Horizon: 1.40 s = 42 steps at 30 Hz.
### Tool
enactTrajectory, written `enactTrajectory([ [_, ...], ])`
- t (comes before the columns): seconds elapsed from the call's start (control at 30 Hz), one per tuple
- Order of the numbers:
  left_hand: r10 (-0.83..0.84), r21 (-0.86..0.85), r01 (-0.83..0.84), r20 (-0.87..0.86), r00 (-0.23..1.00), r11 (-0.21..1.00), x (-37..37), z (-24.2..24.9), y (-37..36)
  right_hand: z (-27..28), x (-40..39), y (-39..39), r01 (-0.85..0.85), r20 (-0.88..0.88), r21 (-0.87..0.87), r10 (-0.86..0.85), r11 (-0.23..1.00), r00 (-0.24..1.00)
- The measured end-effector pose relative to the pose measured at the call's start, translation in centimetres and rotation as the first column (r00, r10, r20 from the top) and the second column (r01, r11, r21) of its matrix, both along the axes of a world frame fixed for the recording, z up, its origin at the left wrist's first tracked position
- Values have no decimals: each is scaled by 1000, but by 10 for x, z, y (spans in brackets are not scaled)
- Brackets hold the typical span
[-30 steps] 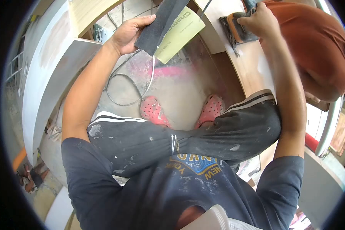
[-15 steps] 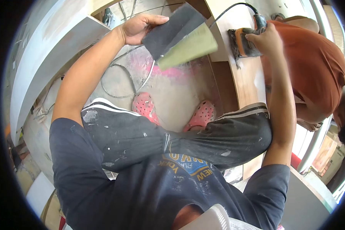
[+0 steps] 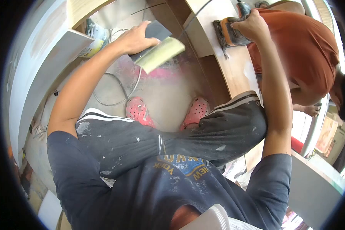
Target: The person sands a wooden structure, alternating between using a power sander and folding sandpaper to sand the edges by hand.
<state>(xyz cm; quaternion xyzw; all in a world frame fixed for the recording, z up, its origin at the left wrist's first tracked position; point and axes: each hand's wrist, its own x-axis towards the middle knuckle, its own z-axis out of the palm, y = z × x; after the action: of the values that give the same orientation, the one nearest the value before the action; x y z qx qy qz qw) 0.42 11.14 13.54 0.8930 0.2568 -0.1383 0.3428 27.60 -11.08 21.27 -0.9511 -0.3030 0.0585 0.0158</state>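
My left hand [image 3: 136, 39] is raised over the floor, its thumb and fingers pinching a sheet of sandpaper [image 3: 160, 55]. The sheet is bent, with a dark grey face and a pale yellow-green face showing, and is slightly blurred. On the right, my right hand [image 3: 253, 27] is wrapped round the body of an orange and black electric sander [image 3: 230, 33]. The sander rests on a pale wooden board [image 3: 235, 71], its pad largely hidden beneath it. Its dark cord [image 3: 198, 14] runs off toward the top.
A co-worker in an orange-brown shirt [image 3: 299, 46] bends close beside the sander. A grey cable [image 3: 110, 102] loops on the floor near my pink clogs [image 3: 138, 109]. Curved white panelling [image 3: 38, 57] stands at left, with a stained container [image 3: 97, 40] by its end.
The sandpaper has swung down and left in my left hand, and its yellow-green side has folded over more. In view, the sander and my right hand appear shifted slightly left.
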Motion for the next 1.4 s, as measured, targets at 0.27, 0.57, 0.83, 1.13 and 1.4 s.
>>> enactTrajectory([
  [0.27,113,-382,-38,174,978,923,3,6,8,5,-17,-20,-124,-64,13,125,992,990],
  [0.57,245,-686,-106,108,964,720,6,30,31,10,-14,-18,-104,-126,11,105,994,986],
  [0.83,295,-803,-141,46,954,579,-2,26,43,3,-9,-20,-131,-86,17,132,991,987],
  [1.13,281,-859,-133,13,960,494,-4,22,43,6,-9,-18,-149,-79,9,149,989,986],
  [1.4,-183,-472,122,-85,979,873,-1,-14,0,6,16,-18,-59,-191,129,84,990,978],
])
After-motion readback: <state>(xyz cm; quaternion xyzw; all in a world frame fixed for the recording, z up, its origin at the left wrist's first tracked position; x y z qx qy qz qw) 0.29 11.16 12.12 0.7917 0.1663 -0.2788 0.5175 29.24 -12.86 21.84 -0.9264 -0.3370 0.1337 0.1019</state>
